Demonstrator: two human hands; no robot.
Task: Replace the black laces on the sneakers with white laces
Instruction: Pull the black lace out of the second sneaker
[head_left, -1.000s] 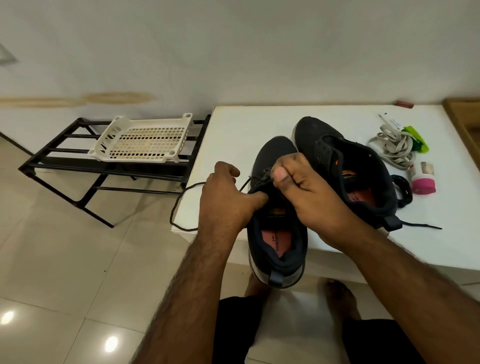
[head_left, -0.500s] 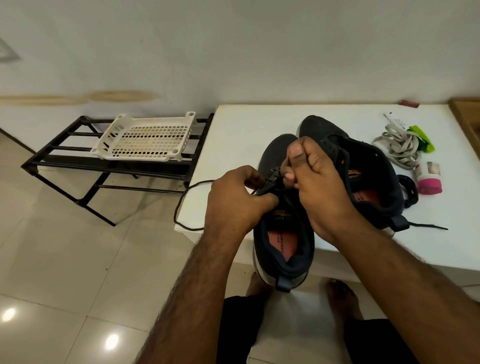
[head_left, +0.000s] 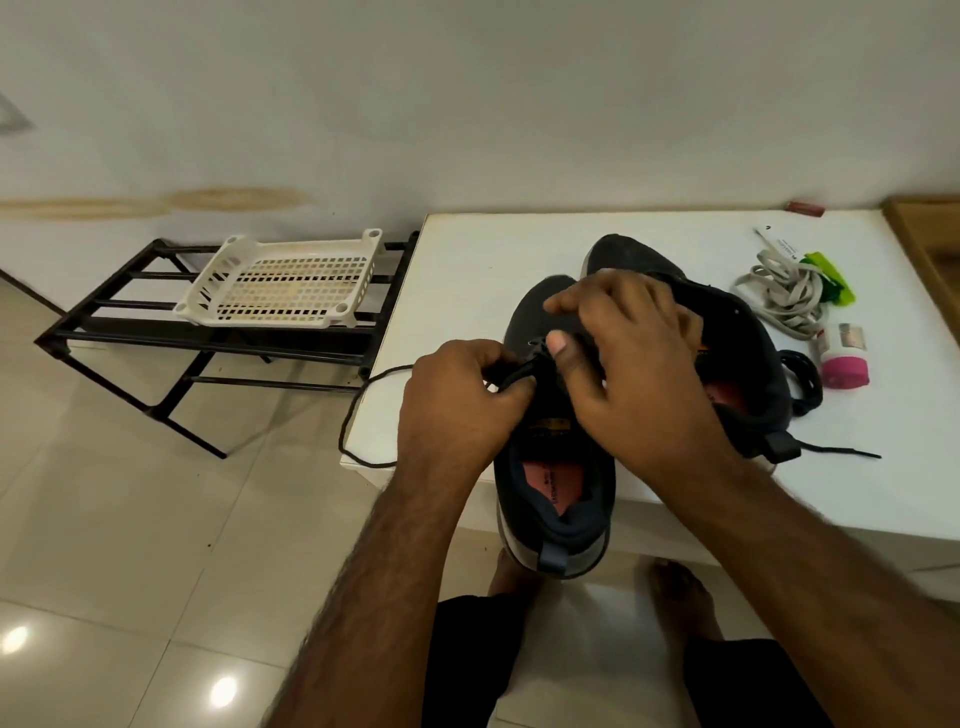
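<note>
The near sneaker (head_left: 553, 467) lay at the front edge of the white table (head_left: 467, 270), its heel hanging over the edge above the open floor. The left hand (head_left: 457, 400) pinched the black lace (head_left: 363, 410), which looped off the left edge. The right hand (head_left: 634, 364), half a second before curled at the eyelets, now lay spread over the tongue. The white laces (head_left: 784, 296) lay far right.

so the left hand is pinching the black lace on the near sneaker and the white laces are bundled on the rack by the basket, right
Not quite. The left hand does pinch the black lace on the near sneaker, but the head view shows the white laces bundled on the table, not on the rack.
</note>
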